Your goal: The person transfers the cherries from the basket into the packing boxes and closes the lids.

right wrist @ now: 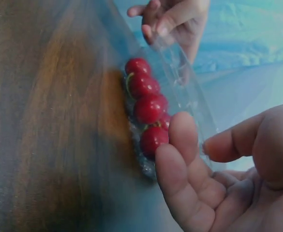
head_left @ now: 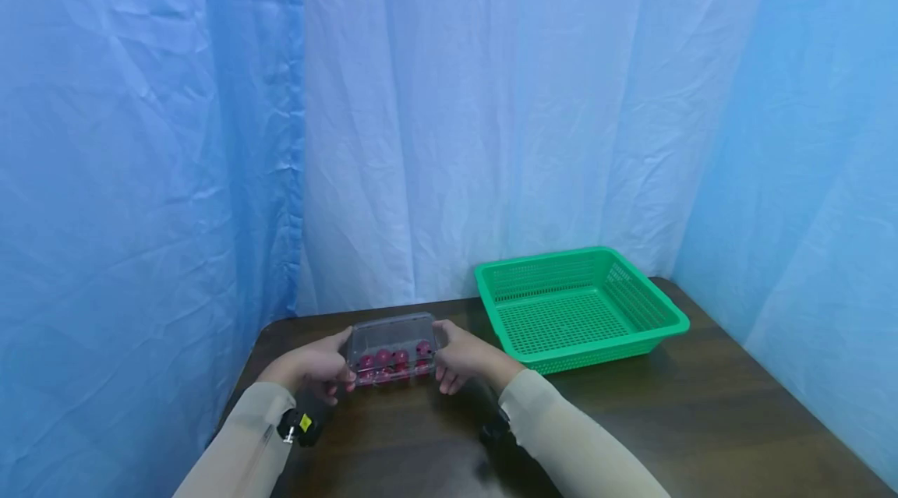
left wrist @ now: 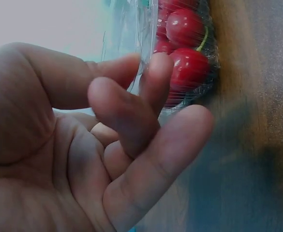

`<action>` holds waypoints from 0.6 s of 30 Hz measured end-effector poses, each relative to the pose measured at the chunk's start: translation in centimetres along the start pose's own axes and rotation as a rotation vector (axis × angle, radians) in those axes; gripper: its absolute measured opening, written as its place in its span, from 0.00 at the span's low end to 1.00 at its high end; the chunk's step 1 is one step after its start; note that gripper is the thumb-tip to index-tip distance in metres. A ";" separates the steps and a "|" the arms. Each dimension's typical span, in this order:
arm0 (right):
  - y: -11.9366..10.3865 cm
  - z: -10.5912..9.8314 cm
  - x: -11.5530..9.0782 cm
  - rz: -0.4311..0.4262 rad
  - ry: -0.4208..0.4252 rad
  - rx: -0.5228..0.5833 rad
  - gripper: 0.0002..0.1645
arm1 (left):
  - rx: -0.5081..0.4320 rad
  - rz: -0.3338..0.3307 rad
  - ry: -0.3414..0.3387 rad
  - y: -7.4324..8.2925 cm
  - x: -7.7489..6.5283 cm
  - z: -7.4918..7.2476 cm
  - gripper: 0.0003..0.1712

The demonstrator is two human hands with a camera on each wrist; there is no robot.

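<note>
A clear plastic fruit box (head_left: pixel 391 333) with red cherries (head_left: pixel 382 357) inside is between the two hands in the head view, near the table's far left. At its left edge the left hand (head_left: pixel 316 364) pinches the plastic with thumb and forefinger. On the opposite edge, the right hand (head_left: pixel 466 358) pinches it the same way. The wrist views show the rims close up, with shiny cherries (left wrist: pixel 186 67), some with green stems, behind the clear wall. In the right wrist view, the cherries (right wrist: pixel 151 107) form a row along the box.
A green plastic basket (head_left: pixel 575 315) with perforated walls stands to the right of the box on the dark wooden table (head_left: pixel 631 420). Blue and white curtains (head_left: pixel 491 116) hang behind the table and on both sides.
</note>
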State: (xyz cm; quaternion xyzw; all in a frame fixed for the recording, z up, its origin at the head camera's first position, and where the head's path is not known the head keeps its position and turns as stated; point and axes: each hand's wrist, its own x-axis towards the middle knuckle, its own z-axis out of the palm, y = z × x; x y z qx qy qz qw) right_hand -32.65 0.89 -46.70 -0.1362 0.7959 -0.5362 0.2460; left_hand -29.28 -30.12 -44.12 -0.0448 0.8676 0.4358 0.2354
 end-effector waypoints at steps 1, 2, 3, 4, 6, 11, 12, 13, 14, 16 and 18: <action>-0.1 0.1 0.0 0.000 0.004 -0.001 0.47 | -0.002 0.001 0.001 -0.1 0.1 -0.1 0.62; -0.2 0.1 -0.1 0.000 0.007 -0.007 0.47 | -0.002 0.002 0.002 -0.1 0.1 -0.2 0.62; -0.2 0.2 -0.1 -0.002 0.010 -0.018 0.47 | -0.002 0.002 0.002 -0.2 0.1 -0.4 0.62; -0.3 0.3 -0.2 -0.003 0.016 -0.030 0.47 | -0.001 0.002 0.001 -0.3 0.1 -0.6 0.62; -0.4 0.5 -0.3 -0.004 0.026 -0.057 0.45 | 0.002 -0.001 0.001 -0.4 0.1 -0.9 0.62; -0.2 0.7 -0.7 -0.012 0.065 -0.133 0.42 | 0.016 -0.011 -0.001 -0.1 -0.8 -1.3 0.64; -0.3 0.6 -0.8 -0.019 0.081 -0.156 0.42 | 0.021 -0.013 0.001 0.0 -1.1 -1.5 0.64; -0.4 0.6 -0.9 -0.024 0.101 -0.187 0.41 | 0.033 -0.011 0.006 0.2 -1.3 -1.6 0.63; -0.6 0.5 -1.1 -0.031 0.122 -0.224 0.41 | 0.049 -0.007 0.015 0.3 -1.6 -1.9 0.61; -1.2 0.2 -1.5 -0.046 0.165 -0.316 0.39 | 0.095 0.009 0.046 0.8 -2.0 -2.4 0.57; -2.0 -0.3 -1.9 -0.072 0.199 -0.420 0.37 | 0.160 0.037 0.104 1.4 -2.1 -2.9 0.52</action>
